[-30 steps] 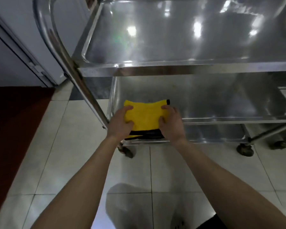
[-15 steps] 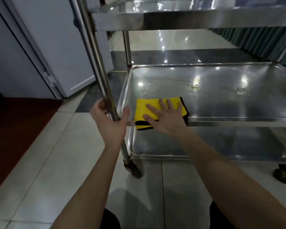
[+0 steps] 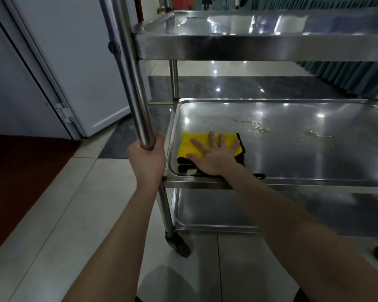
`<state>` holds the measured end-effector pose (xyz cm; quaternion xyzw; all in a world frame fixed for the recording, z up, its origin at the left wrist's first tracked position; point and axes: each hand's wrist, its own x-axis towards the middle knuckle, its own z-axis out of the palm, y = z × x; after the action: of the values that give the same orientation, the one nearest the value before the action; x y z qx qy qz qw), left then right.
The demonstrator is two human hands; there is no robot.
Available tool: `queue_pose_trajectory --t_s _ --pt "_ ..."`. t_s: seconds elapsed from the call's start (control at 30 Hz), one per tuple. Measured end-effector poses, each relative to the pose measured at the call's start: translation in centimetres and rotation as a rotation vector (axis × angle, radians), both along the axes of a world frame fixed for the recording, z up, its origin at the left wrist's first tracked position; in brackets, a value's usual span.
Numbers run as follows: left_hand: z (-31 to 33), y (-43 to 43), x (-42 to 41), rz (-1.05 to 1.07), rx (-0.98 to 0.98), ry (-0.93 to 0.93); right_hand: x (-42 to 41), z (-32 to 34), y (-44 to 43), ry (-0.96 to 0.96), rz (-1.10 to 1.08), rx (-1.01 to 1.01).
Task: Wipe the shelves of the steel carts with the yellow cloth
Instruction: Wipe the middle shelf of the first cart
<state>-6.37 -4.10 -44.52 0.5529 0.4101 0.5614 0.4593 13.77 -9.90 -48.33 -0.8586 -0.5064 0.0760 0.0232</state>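
Head view: right hand (image 3: 214, 158) lies spread flat on the yellow cloth (image 3: 196, 144), mid-frame at the middle shelf's (image 3: 314, 162) near-left corner. Bare steel, seemingly smeared, stretches right. Left hand (image 3: 147, 162) grips the post (image 3: 133, 83).

Left of and beyond the grip (image 3: 147, 158): white door (image 3: 74, 62), with metal hinge (image 3: 62, 113) low on its frame edge. Left of and below the grip: dark red floor covering (image 3: 20, 182), bordering pale floor tiles (image 3: 74, 214). Right of and beyond the grip: glossy dark floor band (image 3: 227, 87) showing light reflections, and teal pleated drape (image 3: 336, 73).
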Motion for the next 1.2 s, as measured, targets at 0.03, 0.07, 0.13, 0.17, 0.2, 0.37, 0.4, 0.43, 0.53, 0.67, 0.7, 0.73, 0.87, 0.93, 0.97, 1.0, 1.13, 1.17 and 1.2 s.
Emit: queue_pose_trajectory --t_s 0.03,0.07,0.13,0.17,0.2,0.37,0.4,0.43,0.53,0.67,0.7,0.73,0.87,0.93,0.97,1.0,1.13,1.17,1.2 --pt "-0.2 0.0 0.1 0.001 0.007 -0.008 0.4 0.2 2.0 0.008 -0.010 -0.005" --pt "-0.4 0.1 0.2 0.006 0.013 -0.020 0.6 0.4 3.8 0.013 -0.017 -0.010" --pt "-0.6 0.3 0.3 0.024 0.014 -0.039 0.4 0.7 6.8 0.009 -0.023 -0.014" --pt "-0.6 0.5 0.4 0.033 0.018 -0.044 0.1 0.7 7.7 0.003 -0.024 -0.013" --pt "-0.6 0.6 0.4 0.040 0.024 -0.044 -0.3 0.6 8.1 0.000 -0.021 -0.013" --pt "0.2 0.2 0.4 0.091 0.052 -0.011 -4.6 -1.3 3.9 -0.036 0.054 0.023" --pt "0.4 0.0 0.4 0.090 0.047 -0.005 -5.3 -1.3 2.9 -0.037 0.062 0.028" --pt "0.6 -0.1 0.3 0.085 0.035 0.000 -5.8 -1.0 2.2 -0.030 0.068 0.021" --pt "0.9 -0.1 0.0 0.078 -0.010 0.035 -5.6 0.3 0.3 0.000 0.095 -0.025" --pt "0.6 0.8 -0.2 0.058 -0.021 0.069 -1.7 1.1 -4.2 0.007 0.090 -0.047" --pt "0.5 1.0 -0.2 0.050 -0.021 0.077 0.0 1.1 -5.8 0.008 0.068 -0.049" --pt "0.4 0.9 -0.2 0.047 -0.015 0.091 2.2 1.2 -7.7 0.011 0.033 -0.050" --pt "0.1 1.0 -0.4 0.057 0.032 0.098 10.9 1.6 -14.4 0.018 -0.154 -0.061" --pt "0.0 0.9 -0.2 0.051 0.044 0.080 14.2 1.7 -15.9 0.024 -0.229 -0.076" --pt "0.1 0.8 -0.1 0.040 0.049 0.071 15.2 1.8 -16.0 0.032 -0.247 -0.084" --pt "0.0 0.8 0.0 0.031 0.050 0.061 15.8 1.9 -15.5 0.037 -0.256 -0.089" --pt "-0.2 0.9 0.1 0.014 0.036 0.025 15.5 2.0 -10.6 0.042 -0.253 -0.080" --pt "-0.3 0.9 0.2 0.019 0.037 0.025 14.6 2.0 -8.7 0.044 -0.236 -0.074" --pt "-0.3 1.0 0.3 0.023 0.038 0.025 13.3 2.0 -6.6 0.051 -0.210 -0.069"
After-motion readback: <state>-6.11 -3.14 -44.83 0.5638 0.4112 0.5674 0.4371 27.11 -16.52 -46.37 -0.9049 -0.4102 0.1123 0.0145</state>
